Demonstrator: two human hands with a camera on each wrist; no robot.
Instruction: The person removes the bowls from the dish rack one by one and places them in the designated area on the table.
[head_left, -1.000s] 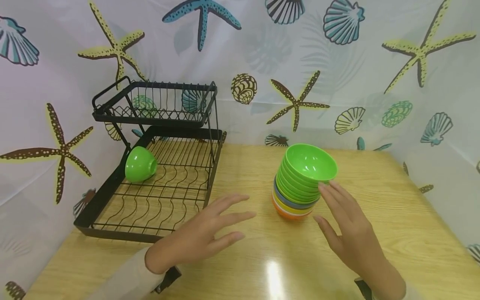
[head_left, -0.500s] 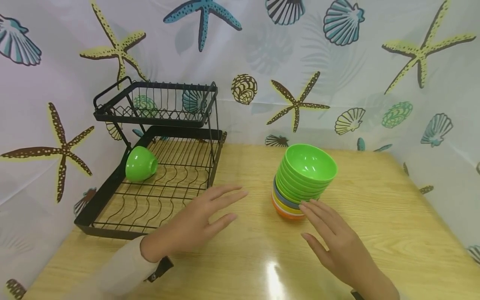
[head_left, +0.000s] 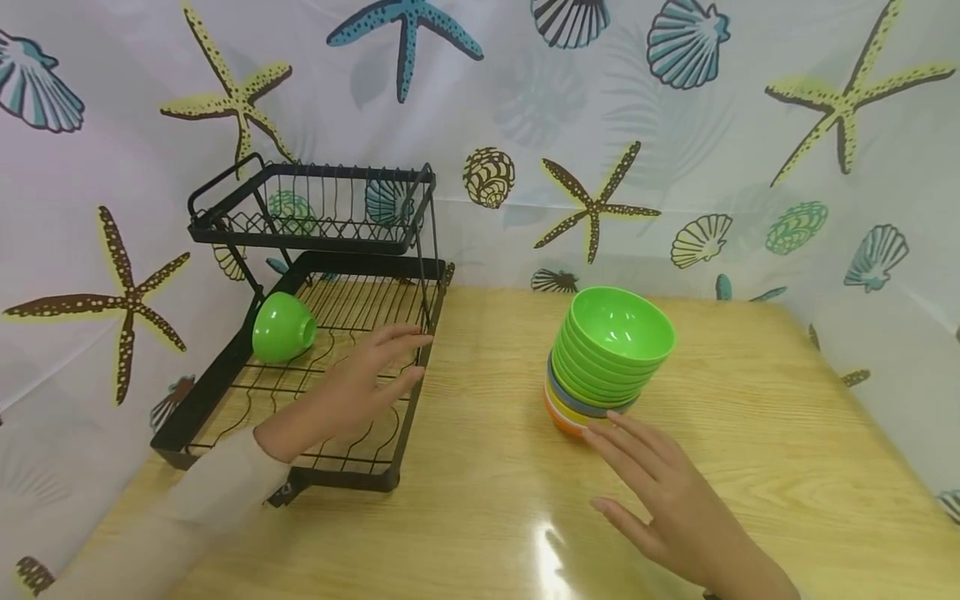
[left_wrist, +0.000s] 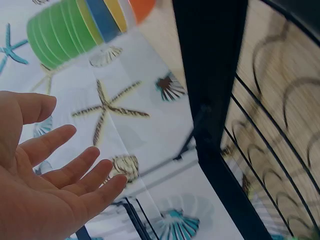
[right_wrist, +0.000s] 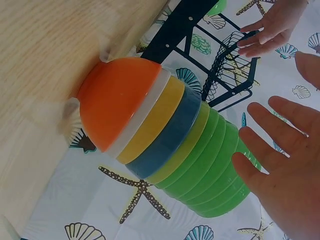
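A tilted stack of bowls (head_left: 618, 329), several green ones over blue, yellow, white and orange, stands on the table. My right hand (head_left: 667, 500) hovers at its near right side, fingers extended and holding nothing; the right wrist view has the orange bottom bowl (right_wrist: 120, 100) beside that hand. Above the lower tier of the black dish rack (head_left: 341, 478), my left hand (head_left: 360, 387) is spread and holds nothing. One green bowl (head_left: 276, 329) lies on its side in the rack's left part, beyond my left hand. In the left wrist view, the palm faces the bowl stack.
The rack's upper wire tier (head_left: 300, 244) rises over the back of its lower tier. A white curtain (head_left: 510, 92) printed with starfish and shells encloses the wooden table (head_left: 480, 517) at the back and sides.
My left hand has moved left and up, from in front of the rack to over it. My right hand has drawn back slightly toward me from the stack. The bowls have not moved.
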